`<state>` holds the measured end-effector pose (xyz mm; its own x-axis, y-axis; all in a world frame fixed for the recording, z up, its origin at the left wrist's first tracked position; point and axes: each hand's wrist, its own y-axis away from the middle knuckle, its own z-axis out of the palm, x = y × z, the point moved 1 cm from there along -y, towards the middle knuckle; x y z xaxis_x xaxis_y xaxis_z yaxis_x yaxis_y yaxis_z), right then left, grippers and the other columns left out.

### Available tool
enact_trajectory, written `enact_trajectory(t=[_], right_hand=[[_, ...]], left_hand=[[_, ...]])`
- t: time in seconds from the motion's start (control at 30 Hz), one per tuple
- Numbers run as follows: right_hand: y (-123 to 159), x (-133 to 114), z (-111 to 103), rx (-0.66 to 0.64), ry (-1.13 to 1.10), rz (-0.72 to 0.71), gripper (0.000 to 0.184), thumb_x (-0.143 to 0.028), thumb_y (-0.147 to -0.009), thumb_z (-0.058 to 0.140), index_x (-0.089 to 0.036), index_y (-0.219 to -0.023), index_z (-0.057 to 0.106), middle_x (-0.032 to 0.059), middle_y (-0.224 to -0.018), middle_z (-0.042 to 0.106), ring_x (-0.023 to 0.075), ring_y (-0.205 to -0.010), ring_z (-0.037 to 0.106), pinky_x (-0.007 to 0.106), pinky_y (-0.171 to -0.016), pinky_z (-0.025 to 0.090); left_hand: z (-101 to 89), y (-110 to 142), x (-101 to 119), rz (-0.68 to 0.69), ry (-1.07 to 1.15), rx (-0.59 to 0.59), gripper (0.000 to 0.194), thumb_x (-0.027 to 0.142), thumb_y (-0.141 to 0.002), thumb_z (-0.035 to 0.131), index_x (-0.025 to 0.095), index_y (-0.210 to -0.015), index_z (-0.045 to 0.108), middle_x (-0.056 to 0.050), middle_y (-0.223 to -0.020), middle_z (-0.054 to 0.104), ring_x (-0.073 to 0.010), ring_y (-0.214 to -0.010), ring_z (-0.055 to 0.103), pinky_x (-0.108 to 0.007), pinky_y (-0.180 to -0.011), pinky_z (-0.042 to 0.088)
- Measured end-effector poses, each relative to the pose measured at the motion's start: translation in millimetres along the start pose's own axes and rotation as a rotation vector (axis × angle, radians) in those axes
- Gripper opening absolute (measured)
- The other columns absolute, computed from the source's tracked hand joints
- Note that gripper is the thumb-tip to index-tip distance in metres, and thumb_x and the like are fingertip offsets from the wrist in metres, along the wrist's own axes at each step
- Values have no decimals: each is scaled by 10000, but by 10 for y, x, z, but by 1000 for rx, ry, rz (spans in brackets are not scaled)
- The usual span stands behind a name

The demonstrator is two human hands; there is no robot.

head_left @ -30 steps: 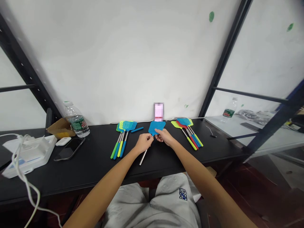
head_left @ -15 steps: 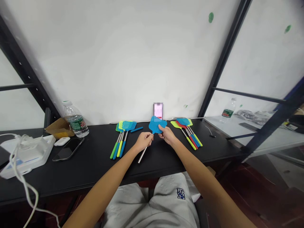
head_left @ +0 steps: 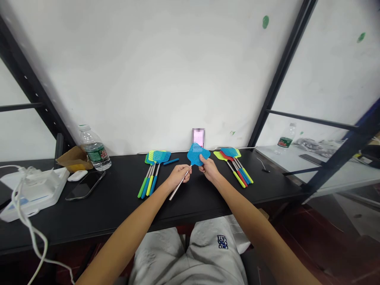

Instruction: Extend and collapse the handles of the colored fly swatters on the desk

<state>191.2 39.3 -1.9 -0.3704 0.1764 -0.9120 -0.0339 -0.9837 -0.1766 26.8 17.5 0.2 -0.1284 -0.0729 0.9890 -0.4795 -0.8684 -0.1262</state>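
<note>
A blue fly swatter head (head_left: 196, 154) is raised a little above the black table (head_left: 118, 206). My right hand (head_left: 209, 169) pinches its lower edge. My left hand (head_left: 178, 176) is closed round the thin metal rod (head_left: 177, 187) that runs down and left from the head; the rod has no coloured grip on its end. A loose blue grip (head_left: 171, 161) lies on the table just left of the head.
One bunch of fly swatters (head_left: 152, 170) lies to the left and another bunch of fly swatters (head_left: 235, 165) to the right. A phone stands against the wall (head_left: 198, 137). Far left are a water bottle (head_left: 94, 149), a dark phone (head_left: 85, 185), a white box with cable (head_left: 31, 190).
The swatter head has been lifted off the table and tilted upright. Both hands rose slightly with it, and the rod's free end swung left.
</note>
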Motion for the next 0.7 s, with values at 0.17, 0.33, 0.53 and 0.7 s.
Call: enact_trajectory(t=[0.17, 0.33, 0.53, 0.7], right_hand=[[-102, -86, -292, 443, 89, -9, 399, -438, -777, 694, -226, -690, 368, -78, -464, 402, 52, -354, 299, 183, -320, 184], [-99, -116, -453, 333, 601, 118, 321, -379, -761, 698, -205, -607, 476, 14, -428, 514, 110, -360, 436, 213, -331, 253], [48, -221, -346, 477, 1217, 130, 291, -405, -700, 756, -171, -693, 583, 167, -782, 663, 274, -820, 659, 278, -581, 433], [435, -593, -224, 460, 1395, -49, 289, -404, -810, 661, -142, -927, 622, 162, -854, 661, 289, -881, 646, 338, -694, 457]], left_hand=[[-30, 39, 2, 25, -106, 143, 288, 392, -763, 591, 188, -599, 469, 77, -382, 389, -47, -320, 324, -207, -386, 202], [-71, 22, -28, 31, -71, 248, 303, 408, -790, 601, 185, -620, 485, 69, -408, 401, -47, -338, 324, -204, -381, 195], [-110, -9, -104, 46, -115, 304, 320, 431, -789, 615, 179, -629, 499, 67, -429, 421, -46, -344, 345, -193, -370, 219], [-141, -11, -115, 31, -138, 307, 329, 444, -805, 597, 179, -637, 499, 71, -425, 423, -48, -336, 358, -191, -368, 226]])
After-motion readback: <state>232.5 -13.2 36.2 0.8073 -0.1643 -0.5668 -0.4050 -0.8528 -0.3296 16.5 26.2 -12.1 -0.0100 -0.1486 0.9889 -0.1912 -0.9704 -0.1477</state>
